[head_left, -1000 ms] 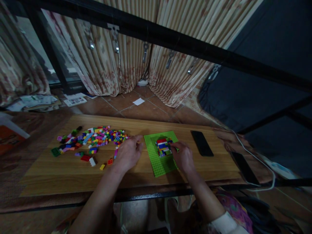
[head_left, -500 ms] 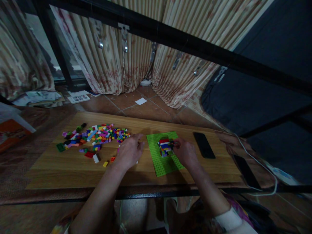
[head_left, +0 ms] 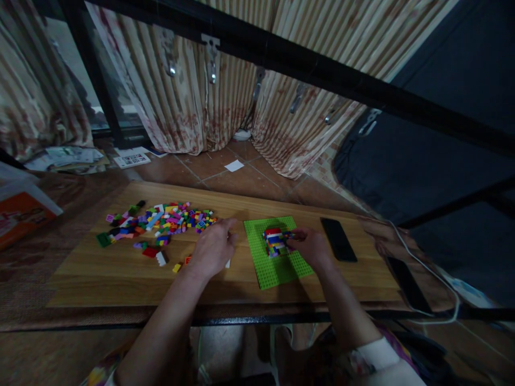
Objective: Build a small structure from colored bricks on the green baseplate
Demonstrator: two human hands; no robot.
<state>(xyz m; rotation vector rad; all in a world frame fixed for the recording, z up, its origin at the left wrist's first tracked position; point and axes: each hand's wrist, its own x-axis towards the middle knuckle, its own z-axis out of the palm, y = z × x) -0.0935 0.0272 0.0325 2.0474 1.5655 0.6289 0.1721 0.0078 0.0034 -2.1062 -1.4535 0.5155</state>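
Note:
A small build of toy bricks [head_left: 274, 242], red on top with white, blue and yellow layers, stands on a green studded baseplate [head_left: 257, 273]. My right hand [head_left: 311, 247] is at its right side, with thumb and fingers closed on the part that sticks out there. Left of the baseplate, my left hand [head_left: 214, 249] hovers low over the board, fingers bent, with a gap between thumb and forefinger. I see nothing held in it. Beneath and beside it lie a few loose bricks, partly hidden, among them a yellow brick [head_left: 177, 267] and a white brick [head_left: 161, 259].
A heap of mixed bricks [head_left: 173, 217] spreads over the left of the wooden board [head_left: 120, 284]. One black phone [head_left: 338, 239] lies right of the baseplate; another phone [head_left: 408, 284] with a white cable [head_left: 428, 251] is farther right. An orange-and-white box [head_left: 28, 206] stands far left.
My right fingers have shifted slightly to the right, and more of the build's right side shows. My left hand stays in nearly the same place. The whole view has shifted a little.

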